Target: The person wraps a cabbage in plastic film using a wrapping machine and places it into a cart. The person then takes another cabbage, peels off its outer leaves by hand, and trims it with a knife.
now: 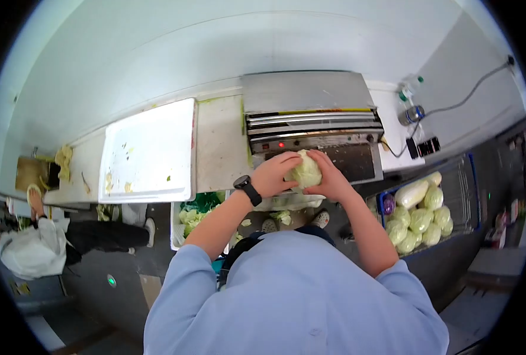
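A pale green cabbage (306, 170) is held between my two hands, over the front of a metal film-wrapping machine (304, 93). My left hand (276, 174), with a black watch on the wrist, curls round the cabbage's left side. Against its right side, my right hand (332, 179) presses with fingers bent over the top. The cabbage's lower part is partly hidden, and whether film covers it I cannot tell. On the machine's front panel a red light (281, 144) glows above a dark plate (346, 163).
A white tray (147, 151) with leaf scraps lies left. Below it, a crate (177, 228) holds cabbage leaves. A blue-rimmed basket (473, 195) of wrapped vegetables stands right. A bottle (411, 87), a can (411, 115) and a phone (428, 147) sit nearby. Another person (35, 248) is far left.
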Available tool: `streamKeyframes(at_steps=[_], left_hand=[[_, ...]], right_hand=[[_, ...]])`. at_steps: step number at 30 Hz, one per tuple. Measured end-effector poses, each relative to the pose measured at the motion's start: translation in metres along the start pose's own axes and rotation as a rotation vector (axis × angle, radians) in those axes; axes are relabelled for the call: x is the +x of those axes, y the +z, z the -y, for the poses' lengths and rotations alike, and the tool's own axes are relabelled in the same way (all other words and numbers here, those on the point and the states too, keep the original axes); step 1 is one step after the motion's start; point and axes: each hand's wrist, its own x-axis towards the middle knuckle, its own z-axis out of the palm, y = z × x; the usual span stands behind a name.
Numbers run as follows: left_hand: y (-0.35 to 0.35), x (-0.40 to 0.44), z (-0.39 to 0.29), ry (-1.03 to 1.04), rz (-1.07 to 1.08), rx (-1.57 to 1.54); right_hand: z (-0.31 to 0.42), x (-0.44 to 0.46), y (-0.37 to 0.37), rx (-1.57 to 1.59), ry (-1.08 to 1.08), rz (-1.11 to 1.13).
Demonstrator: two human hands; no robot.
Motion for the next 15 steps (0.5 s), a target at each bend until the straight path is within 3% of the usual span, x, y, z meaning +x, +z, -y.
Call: streamKeyframes(at_steps=[15], left_hand=[[-0.025, 0.022, 0.001, 0.032, 0.097, -0.108]], right_hand=[[-0.011, 0.003, -0.005, 0.088, -0.037, 0.02]])
